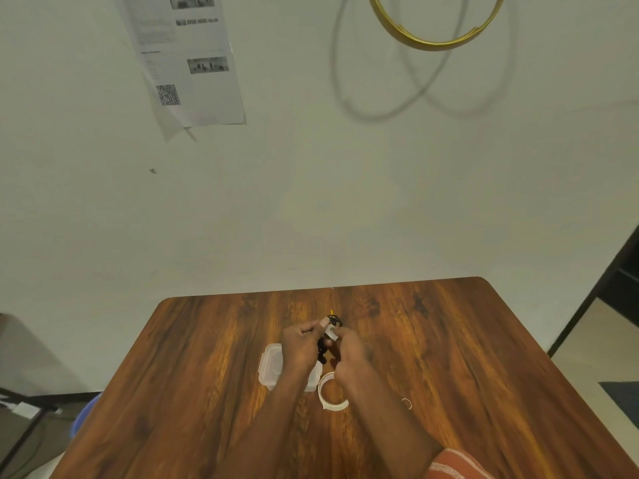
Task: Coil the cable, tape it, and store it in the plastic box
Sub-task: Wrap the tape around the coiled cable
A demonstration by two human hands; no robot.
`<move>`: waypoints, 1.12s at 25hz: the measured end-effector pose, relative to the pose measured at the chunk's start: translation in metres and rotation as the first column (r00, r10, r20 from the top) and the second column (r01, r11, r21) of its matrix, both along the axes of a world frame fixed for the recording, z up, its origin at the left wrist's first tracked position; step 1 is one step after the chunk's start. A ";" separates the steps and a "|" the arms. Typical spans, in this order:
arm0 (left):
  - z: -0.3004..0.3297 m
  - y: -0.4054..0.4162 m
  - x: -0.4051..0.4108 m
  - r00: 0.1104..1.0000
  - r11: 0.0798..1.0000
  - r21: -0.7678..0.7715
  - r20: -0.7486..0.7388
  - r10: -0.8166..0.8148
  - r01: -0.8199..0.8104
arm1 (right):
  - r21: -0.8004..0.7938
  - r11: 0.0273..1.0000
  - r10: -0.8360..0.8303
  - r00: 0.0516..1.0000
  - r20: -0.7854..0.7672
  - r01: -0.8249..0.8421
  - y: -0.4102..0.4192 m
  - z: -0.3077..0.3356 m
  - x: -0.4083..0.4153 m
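Observation:
A small black coiled cable (pixel 334 320) is held above the wooden table (pixel 207 357) between both hands. My left hand (pixel 301 344) grips the coil from the left. My right hand (pixel 350 350) pinches a short white strip of tape (pixel 332 332) against the coil. Under my left wrist lies the clear plastic box (pixel 271 364), partly hidden by the arm. The white tape roll (pixel 332 404) rests flat on the table just right of the box, below my right wrist.
A small ring (pixel 407 403) lies on the table right of my right forearm. The table's far edge meets a pale wall with taped paper sheets (pixel 186 60) and a hanging gold hoop (pixel 435 39). A blue tub (pixel 84 414) stands on the floor at left.

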State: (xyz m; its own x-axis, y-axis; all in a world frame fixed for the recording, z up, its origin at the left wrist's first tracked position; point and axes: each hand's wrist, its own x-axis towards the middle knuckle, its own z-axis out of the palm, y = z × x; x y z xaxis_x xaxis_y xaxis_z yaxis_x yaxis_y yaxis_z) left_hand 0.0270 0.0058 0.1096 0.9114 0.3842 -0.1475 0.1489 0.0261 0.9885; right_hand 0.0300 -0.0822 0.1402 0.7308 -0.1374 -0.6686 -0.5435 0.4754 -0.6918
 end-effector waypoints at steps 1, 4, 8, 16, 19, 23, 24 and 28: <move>0.000 0.000 -0.001 1.000 1.000 -0.012 -0.007 -0.001 0.001 | 0.020 1.000 -0.003 1.000 -0.003 0.003 0.000 0.000 0.000; 0.002 0.001 -0.001 1.000 0.996 -0.092 -0.017 -0.017 0.015 | 0.049 0.999 -0.015 0.999 0.034 0.013 0.001 0.003 -0.004; 0.006 0.004 -0.001 0.996 0.974 -0.226 -0.085 -0.005 -0.015 | 0.055 0.998 -0.002 0.997 0.078 -0.002 -0.001 0.005 -0.007; 0.014 0.001 -0.004 0.992 0.976 -0.198 -0.108 0.071 -0.091 | 0.094 0.995 0.034 0.998 0.045 -0.038 0.002 0.004 -0.008; 0.015 -0.001 -0.005 0.991 0.987 -0.115 -0.077 0.107 -0.115 | 0.138 0.987 0.073 0.997 0.029 -0.077 0.002 0.001 -0.005; 0.015 -0.002 -0.004 0.995 0.987 0.131 0.027 0.092 -0.095 | 0.155 0.985 0.081 0.997 0.004 -0.080 0.003 0.006 0.001; 0.015 -0.004 -0.005 0.995 0.976 0.202 0.070 0.068 -0.081 | 0.180 0.981 0.073 0.997 -0.004 -0.071 0.003 0.009 0.002; 0.011 -0.002 -0.006 0.987 0.896 0.444 0.155 -0.047 -0.027 | 0.233 0.972 0.030 0.999 -0.029 -0.022 0.001 0.016 0.003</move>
State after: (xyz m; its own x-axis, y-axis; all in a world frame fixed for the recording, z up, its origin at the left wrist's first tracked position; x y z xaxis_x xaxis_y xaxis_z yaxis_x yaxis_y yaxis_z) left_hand 0.0213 0.0039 0.1201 0.9127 0.3662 0.1813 -0.0113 -0.4210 0.9070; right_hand 0.0327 -0.0811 0.1563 0.7100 0.0429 -0.7029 -0.5776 0.6065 -0.5463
